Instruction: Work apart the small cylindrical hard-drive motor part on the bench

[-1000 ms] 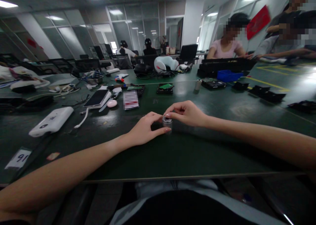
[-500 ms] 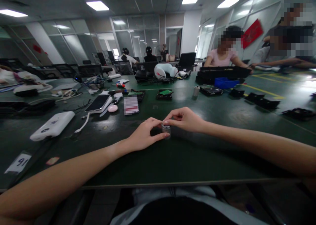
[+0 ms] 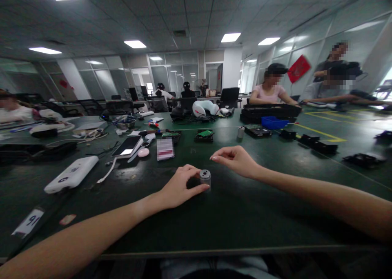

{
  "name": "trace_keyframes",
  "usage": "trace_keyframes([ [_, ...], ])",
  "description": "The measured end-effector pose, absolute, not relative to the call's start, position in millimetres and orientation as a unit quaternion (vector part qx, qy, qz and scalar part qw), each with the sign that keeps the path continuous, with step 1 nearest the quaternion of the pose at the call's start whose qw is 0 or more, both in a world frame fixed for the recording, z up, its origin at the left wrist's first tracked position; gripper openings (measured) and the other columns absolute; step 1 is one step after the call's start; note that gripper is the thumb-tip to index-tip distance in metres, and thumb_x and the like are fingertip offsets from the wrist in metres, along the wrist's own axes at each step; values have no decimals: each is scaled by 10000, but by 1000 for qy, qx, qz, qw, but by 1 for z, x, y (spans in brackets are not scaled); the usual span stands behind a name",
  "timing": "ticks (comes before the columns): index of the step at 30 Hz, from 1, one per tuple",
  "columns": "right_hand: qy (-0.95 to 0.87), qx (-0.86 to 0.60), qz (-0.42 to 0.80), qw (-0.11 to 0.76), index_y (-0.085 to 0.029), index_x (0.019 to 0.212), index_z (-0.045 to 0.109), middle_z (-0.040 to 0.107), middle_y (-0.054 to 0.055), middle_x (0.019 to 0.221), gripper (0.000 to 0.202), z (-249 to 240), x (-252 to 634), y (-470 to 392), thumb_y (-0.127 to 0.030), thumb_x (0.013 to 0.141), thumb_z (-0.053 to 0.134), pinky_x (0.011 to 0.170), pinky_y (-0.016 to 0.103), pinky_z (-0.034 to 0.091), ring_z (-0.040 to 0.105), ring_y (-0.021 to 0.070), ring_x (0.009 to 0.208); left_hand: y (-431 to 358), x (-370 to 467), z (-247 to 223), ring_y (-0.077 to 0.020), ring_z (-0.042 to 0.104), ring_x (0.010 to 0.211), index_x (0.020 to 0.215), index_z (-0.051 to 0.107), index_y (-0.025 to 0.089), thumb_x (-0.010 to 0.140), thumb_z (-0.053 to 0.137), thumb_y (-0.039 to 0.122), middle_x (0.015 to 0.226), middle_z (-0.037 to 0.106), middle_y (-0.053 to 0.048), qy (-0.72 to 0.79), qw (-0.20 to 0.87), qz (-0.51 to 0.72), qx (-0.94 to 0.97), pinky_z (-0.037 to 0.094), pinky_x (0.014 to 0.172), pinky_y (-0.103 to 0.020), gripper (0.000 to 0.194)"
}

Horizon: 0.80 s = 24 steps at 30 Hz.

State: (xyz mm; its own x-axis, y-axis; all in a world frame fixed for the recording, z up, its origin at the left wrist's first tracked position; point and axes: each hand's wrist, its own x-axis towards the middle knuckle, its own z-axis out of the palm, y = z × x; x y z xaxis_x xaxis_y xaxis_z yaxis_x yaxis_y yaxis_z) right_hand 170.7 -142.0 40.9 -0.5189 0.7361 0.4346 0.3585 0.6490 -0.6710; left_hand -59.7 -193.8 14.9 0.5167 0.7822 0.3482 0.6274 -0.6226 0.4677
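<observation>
A small silver metal cylinder [image 3: 206, 182] with dark holes in its top stands upright on the green table [image 3: 245, 222]. My left hand [image 3: 180, 186] grips it from the left, its thumb in front and its fingers behind. To the right, my right hand [image 3: 235, 160] hovers above the table, apart from the cylinder. Its thumb and forefinger meet in a pinch; whatever is between them, if anything, is too small to make out.
Farther back are a second cylinder [image 3: 240, 132], hard drives [image 3: 204, 135], a blue tray [image 3: 274, 122] and black parts [image 3: 318, 144]. Leftward lie a white power bank [image 3: 72, 174], a phone [image 3: 128, 145], cables and a pink oval object [image 3: 143, 152]. Several people sit around.
My right hand has lifted off the top of the cylinder and moved right, uncovering the holes. My left hand keeps its hold. The camera has tilted upward.
</observation>
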Motion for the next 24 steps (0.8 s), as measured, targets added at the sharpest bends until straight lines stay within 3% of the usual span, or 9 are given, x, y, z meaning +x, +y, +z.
trace_keyframes([
  [3,-838,-369,231,328,-160,939,739,550,-19,542,397,28,192,-133,-513,808,614,458,222,259,378,84,474,-195,-60,15,-229,534,1027,1076,620,229,848,606,448,1068,606,-47,414,137,269,859,408,920,-381,317],
  [9,-904,-309,193,224,-246,946,758,640,21,716,309,2,208,-131,-492,807,635,571,242,352,518,126,633,-196,-61,13,-224,521,1057,1121,606,246,853,598,458,1105,584,-41,419,145,265,856,398,940,-380,342],
  [14,-901,-315,210,211,-245,973,748,656,24,757,304,1,205,-131,-477,821,624,568,236,354,527,126,652,-195,-60,13,-214,526,1052,1124,609,247,857,593,464,1093,583,-37,413,156,271,856,415,931,-361,345],
  [24,-829,-338,206,395,-194,926,747,647,17,711,265,44,172,-157,-408,843,617,514,229,327,446,100,570,-196,-60,15,-217,540,1033,1087,633,276,859,593,462,1079,590,-27,416,166,272,852,436,898,-358,297],
])
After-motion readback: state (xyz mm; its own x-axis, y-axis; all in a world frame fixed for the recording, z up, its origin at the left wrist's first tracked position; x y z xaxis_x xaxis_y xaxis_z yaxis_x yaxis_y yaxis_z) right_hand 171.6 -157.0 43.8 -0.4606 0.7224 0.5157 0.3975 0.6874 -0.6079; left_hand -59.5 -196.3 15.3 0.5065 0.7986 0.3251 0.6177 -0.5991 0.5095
